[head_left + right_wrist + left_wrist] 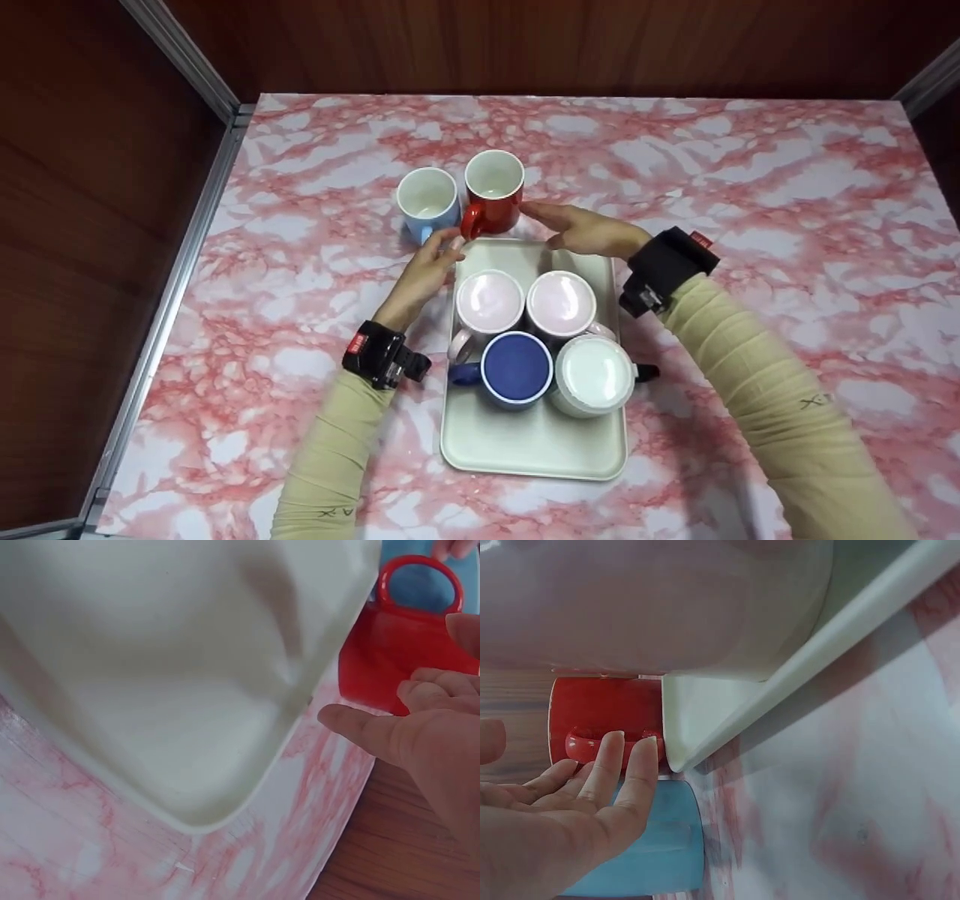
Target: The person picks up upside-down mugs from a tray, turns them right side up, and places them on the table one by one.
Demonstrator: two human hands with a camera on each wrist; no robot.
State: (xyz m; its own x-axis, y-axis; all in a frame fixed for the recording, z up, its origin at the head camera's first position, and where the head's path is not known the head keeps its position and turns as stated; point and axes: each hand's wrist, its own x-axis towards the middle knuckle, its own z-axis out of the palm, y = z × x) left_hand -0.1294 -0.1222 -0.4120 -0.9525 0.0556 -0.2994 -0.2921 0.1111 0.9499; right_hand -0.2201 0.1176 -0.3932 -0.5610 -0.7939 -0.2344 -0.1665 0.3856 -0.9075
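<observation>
The left hand [424,279], fingers extended and loose, is near one blue mug [428,196] and one red mug [496,196], both standing on the table [300,360] beyond one tray [532,454]. The tray bears four mugs: two pink [490,301], one navy [516,367], one white [594,375]. The right hand [581,229], fingers outstretched, is at the red mug's right side.

Tabletop [810,210]: marbled red and white, across the centre. Dark reddish-brown wood-grain panels: 1 at top [570,45], 1 at left [75,225]. Grey metal rails: left side [172,300] and upper right [934,79]. Soft shadow, lower right.
</observation>
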